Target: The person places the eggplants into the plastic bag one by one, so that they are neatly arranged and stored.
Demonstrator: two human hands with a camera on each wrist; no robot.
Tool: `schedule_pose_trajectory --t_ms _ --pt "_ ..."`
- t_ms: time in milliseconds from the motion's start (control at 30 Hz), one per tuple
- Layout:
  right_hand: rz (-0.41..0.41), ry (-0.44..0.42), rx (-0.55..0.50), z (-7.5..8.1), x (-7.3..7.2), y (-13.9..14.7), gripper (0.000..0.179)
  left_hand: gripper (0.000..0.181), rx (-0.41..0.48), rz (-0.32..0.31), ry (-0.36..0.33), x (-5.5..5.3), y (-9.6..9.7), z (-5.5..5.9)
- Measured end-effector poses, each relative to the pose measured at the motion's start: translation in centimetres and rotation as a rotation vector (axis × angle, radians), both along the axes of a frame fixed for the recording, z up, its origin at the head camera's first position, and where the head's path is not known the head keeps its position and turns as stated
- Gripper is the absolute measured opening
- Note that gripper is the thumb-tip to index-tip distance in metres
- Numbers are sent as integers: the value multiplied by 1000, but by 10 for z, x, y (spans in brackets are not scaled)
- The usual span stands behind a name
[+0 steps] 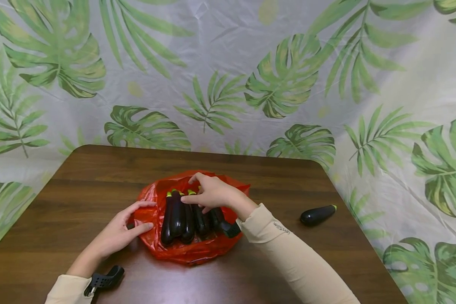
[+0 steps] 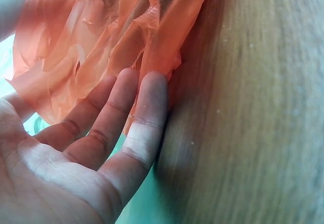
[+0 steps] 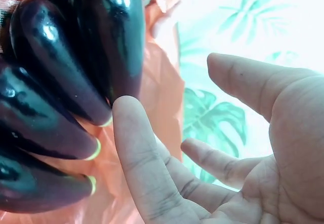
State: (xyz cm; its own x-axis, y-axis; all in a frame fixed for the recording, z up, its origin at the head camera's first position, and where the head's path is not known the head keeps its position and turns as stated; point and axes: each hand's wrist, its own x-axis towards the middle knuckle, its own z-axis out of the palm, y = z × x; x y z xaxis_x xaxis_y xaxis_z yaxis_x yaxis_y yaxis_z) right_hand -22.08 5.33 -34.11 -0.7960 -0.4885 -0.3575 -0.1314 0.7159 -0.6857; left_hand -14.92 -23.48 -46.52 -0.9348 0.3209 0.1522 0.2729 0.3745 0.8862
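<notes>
A red plastic bag lies opened out on the table, with several glossy dark eggplants side by side in it, green stem ends toward the far side. My left hand touches the bag's left side; its fingers lie loosely against the crumpled plastic in the left wrist view. Over the far ends of the eggplants hovers my right hand, fingers spread and nothing held. In the right wrist view, one fingertip appears at the end of an eggplant; whether it touches I cannot tell.
A single eggplant lies on the brown wooden table to the right of the bag, near the right edge. Behind the table hangs a leaf-patterned curtain. Each wrist carries a black strap.
</notes>
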Motion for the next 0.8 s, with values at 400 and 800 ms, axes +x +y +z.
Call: schedule_pose_trajectory --t_ms 400,800 --pt "17 92 18 21 9 24 59 51 13 -8 -8 -1 1 1" --pt "-1 176 19 43 14 62 59 52 7 -2 -10 0 0 1"
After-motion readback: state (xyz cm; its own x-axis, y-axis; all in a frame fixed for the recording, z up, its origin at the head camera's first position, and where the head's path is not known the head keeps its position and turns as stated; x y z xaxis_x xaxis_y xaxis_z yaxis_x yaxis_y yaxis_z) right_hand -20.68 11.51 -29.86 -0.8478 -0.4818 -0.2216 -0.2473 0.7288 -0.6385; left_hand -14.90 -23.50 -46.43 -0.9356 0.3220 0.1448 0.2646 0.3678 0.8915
